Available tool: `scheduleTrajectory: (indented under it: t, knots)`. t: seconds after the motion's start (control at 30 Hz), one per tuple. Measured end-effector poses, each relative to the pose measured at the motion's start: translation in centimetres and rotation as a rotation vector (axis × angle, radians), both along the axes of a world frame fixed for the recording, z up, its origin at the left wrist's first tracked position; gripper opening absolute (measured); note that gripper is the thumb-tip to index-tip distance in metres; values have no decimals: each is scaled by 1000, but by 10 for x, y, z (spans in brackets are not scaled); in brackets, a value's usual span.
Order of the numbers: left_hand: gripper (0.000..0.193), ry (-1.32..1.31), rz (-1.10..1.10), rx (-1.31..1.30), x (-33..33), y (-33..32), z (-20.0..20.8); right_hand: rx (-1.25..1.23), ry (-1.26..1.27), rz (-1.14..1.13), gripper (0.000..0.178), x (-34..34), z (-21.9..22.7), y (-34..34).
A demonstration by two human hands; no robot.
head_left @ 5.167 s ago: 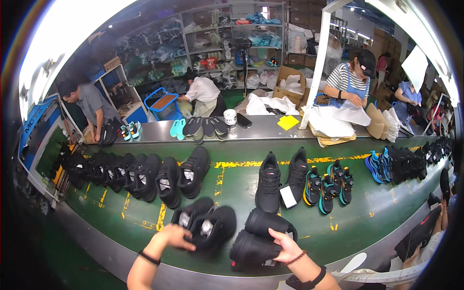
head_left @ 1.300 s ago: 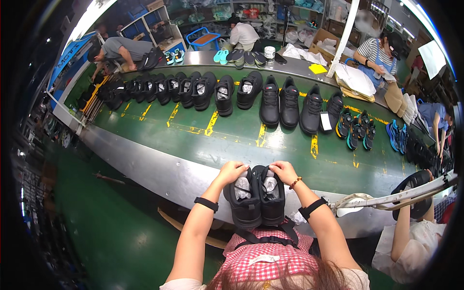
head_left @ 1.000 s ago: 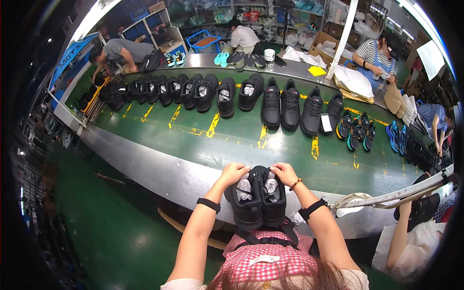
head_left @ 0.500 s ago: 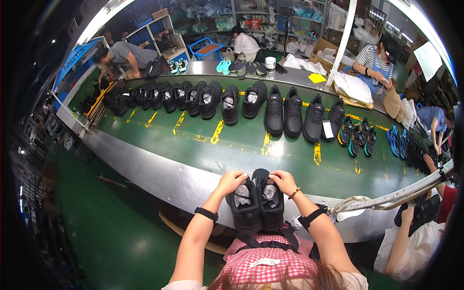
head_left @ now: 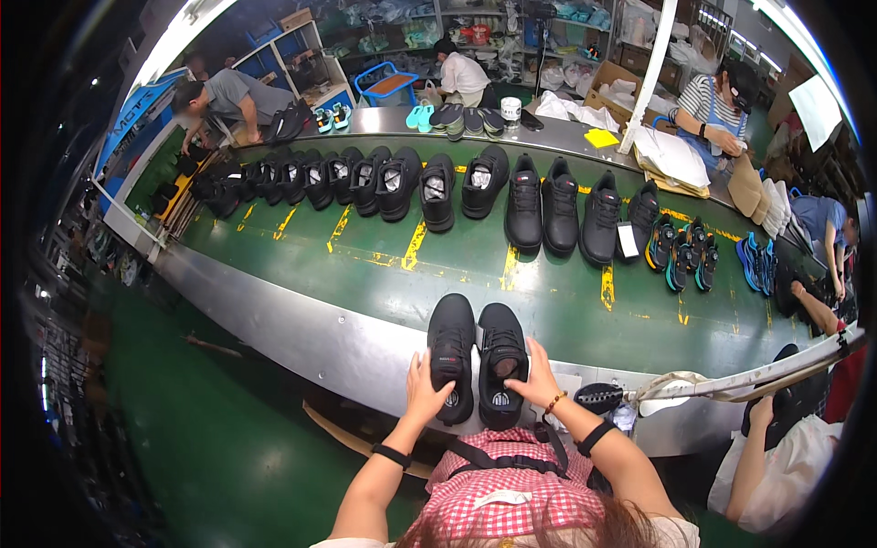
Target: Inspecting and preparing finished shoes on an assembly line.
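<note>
Two black lace-up shoes (head_left: 451, 333) stand side by side over the metal near edge of the bench, toes pointing away from me. My left hand (head_left: 426, 391) grips the left shoe by its outer side, thumb at the opening near the heel. On the other black shoe (head_left: 501, 338), my right hand (head_left: 539, 376) holds the outer side, its thumb also at the opening. Round pale marks show on the insoles inside both. The fingers under and behind the shoes are partly hidden.
A row of black shoes (head_left: 397, 187) runs along the green bench surface (head_left: 365, 274), with small colourful shoes (head_left: 681, 256) at the right. A dark oval, patterned object (head_left: 598, 396) lies by my right wrist. A white hose-wrapped rail (head_left: 749, 374) crosses at right. Co-workers stand around the bench.
My hands have shifted from the tongues to the sides of the shoes. The shoes lie flatter and farther forward, and crumpled filling no longer shows in them. A dark patterned object now appears at right.
</note>
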State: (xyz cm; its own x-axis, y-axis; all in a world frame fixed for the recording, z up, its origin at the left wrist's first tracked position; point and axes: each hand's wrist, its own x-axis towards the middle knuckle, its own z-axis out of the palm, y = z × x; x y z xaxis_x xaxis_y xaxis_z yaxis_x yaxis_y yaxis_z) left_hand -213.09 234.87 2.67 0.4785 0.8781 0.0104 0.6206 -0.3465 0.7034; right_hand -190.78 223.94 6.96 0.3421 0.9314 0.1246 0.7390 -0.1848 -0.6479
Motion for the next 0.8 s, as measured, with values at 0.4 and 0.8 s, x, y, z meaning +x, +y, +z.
scheduleTrajectory:
  t: [0.4, 0.8]
  knots:
    - [58, -792, 398, -1369, -30, 10, -64, -288, 1764, -300, 30, 29, -21, -31]
    - [43, -946, 332, -1363, -47, -49, -14, 313, 1991, -21, 44, 3, 57, -51]
